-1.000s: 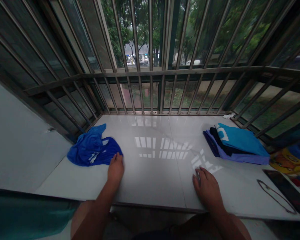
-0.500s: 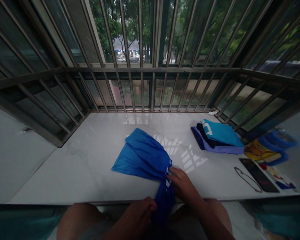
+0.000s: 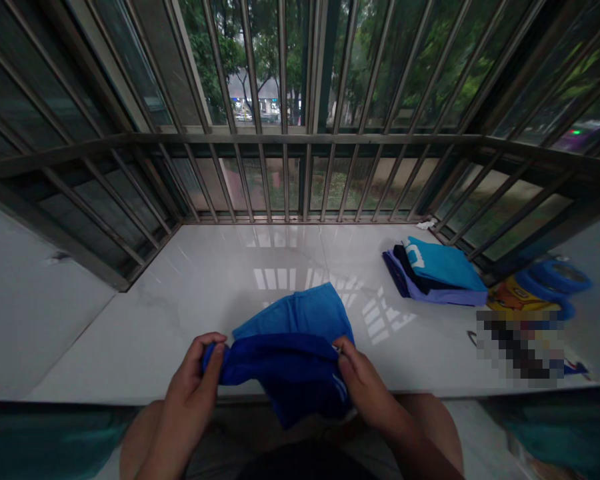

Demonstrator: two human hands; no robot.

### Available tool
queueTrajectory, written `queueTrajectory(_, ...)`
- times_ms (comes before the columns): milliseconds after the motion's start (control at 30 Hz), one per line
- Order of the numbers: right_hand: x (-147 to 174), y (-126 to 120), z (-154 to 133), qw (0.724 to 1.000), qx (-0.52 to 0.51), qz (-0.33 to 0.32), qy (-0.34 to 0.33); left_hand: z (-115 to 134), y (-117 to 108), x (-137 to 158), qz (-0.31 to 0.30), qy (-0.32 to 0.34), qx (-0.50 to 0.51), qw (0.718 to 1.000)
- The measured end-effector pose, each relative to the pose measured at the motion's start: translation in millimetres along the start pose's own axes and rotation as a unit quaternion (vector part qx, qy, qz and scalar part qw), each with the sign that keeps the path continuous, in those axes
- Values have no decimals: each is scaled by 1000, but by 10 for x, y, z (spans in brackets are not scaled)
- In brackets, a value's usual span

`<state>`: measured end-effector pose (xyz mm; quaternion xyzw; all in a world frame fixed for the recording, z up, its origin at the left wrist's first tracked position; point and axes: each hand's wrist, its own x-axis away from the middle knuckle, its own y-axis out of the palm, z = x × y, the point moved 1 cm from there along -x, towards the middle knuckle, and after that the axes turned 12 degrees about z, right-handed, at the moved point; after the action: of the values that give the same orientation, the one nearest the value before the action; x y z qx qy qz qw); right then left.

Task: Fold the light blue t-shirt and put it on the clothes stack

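Head-camera view: a person at a glossy white worktop [image 3: 190,293] set inside a barred window bay holds a blue garment [image 3: 293,347] by its near edge, at the 6 o'clock side of the surface. The left hand [image 3: 193,383] is curled shut on the garment's left corner, thumb and fingers pinching a bunched fold of dark blue cloth. The right hand [image 3: 363,380] grips the opposite corner, fingers closed over the fabric, with a small white marking on the cloth just beside the thumb. Between the two hands the cloth is drawn out in a band; its lighter blue part lies flat on the worktop toward 12 o'clock, while a darker part hangs down over the front edge toward the person's lap.

At about 2 o'clock, well apart from the hands, sits a stack of folded clothes [image 3: 437,273]: a turquoise piece on top, dark and lilac layers beneath. Further round at 3 o'clock lie blue ring-shaped items [image 3: 555,280] and a yellow printed item [image 3: 510,297], beside a pixelated patch. Metal window bars [image 3: 285,167] enclose the far and side edges, with green trees visible beyond.
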<state>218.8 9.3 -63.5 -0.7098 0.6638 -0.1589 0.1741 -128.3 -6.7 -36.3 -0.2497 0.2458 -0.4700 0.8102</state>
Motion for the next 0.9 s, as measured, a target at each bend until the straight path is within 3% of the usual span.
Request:
queueTrajectory(67, 60, 4, -186, 997, 24, -60, 33, 59, 158, 64, -64, 58, 40, 995)
queueTrajectory(167, 179, 23, -406, 990, 60, -123, 37, 136, 405, 256, -211, 137, 63, 966)
queueTrajectory(267, 276, 4, -558, 986, 54, -155, -4, 205, 580, 400, -337, 147, 67, 927)
queueTrajectory(367, 297, -82, -621, 986, 47, -157, -8, 276, 619, 401, -394, 125, 67, 908)
queueTrajectory(567, 205, -321, -373, 988, 81, -128, -17, 298, 288, 247, -368, 94, 78, 922)
queueTrajectory(700, 167, -426, -131, 991, 82, -95, -57, 311, -1, 160, -270, 98, 114, 951)
queueTrajectory(900, 178, -395, -117, 994, 52, 2, -95, 350, -68, -49, -151, 229, 87, 958)
